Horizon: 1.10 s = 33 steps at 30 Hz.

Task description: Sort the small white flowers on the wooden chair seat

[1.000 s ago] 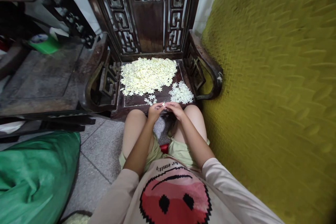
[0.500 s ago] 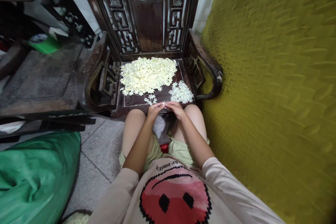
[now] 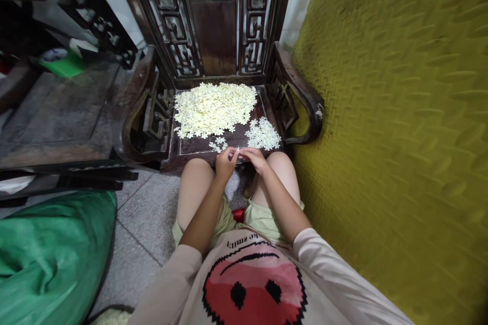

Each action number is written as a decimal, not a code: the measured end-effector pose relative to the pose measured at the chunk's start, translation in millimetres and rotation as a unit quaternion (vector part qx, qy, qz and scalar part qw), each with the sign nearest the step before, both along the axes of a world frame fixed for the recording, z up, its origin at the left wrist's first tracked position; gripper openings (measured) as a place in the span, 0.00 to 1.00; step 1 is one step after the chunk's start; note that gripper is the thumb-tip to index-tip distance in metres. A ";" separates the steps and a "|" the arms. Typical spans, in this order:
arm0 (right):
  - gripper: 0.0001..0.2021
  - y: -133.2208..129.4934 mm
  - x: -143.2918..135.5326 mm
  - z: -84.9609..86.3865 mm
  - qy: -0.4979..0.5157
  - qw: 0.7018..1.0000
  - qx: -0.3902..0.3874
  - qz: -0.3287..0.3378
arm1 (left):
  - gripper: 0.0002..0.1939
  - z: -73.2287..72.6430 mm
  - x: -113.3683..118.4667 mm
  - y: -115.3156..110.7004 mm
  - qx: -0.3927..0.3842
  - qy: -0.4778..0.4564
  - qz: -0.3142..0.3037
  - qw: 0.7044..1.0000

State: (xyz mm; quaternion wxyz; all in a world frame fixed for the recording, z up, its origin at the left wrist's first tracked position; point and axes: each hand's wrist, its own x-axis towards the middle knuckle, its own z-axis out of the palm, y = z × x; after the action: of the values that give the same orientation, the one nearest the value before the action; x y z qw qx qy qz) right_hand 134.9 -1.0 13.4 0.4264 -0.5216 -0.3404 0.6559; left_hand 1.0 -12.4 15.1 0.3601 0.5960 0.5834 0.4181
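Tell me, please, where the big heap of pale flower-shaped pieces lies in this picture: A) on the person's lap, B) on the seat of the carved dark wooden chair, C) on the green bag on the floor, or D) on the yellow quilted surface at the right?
B: the big heap covers the back of the carved chair's seat, with a smaller pile at its front right, just beyond the left hand and right hand.

The chair (image 3: 213, 35) is dark carved wood with a worn, faintly glossy varnish; its seat (image 3: 238, 137) is smooth and shines a little. The small flower pieces (image 3: 213, 107) look thin, matt and pale, like paper or plastic. The yellow-green cover (image 3: 392, 111) is quilted cloth, ridged. The green bag (image 3: 49, 254) is shiny woven plastic. The floor (image 3: 145, 233) is speckled matt tile.
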 end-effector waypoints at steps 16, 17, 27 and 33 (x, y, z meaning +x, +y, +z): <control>0.08 -0.4 -8.4 -5.5 -0.035 0.999 0.022 -0.021 | 0.04 -14.1 9.0 0.4 -0.034 0.042 0.048 0.997; 0.07 0.1 -8.7 -6.6 -0.045 0.998 0.022 -0.026 | 0.03 -14.9 10.2 0.7 -0.046 0.014 0.054 0.997; 0.04 3.1 -9.4 -14.9 -0.073 0.997 0.002 0.006 | 0.04 -27.4 4.4 15.9 -0.128 -0.187 0.251 0.941; 0.05 5.4 -4.2 -18.2 -0.078 0.995 -0.042 -0.039 | 0.03 -43.1 -1.9 32.6 -0.154 -0.305 0.286 0.895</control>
State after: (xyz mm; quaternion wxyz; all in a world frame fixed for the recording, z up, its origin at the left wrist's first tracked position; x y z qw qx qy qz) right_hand 130.7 4.4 -4.8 0.4014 -0.6014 -0.3244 0.6098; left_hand -0.9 20.2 -28.0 0.4725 0.1841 0.6474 0.5690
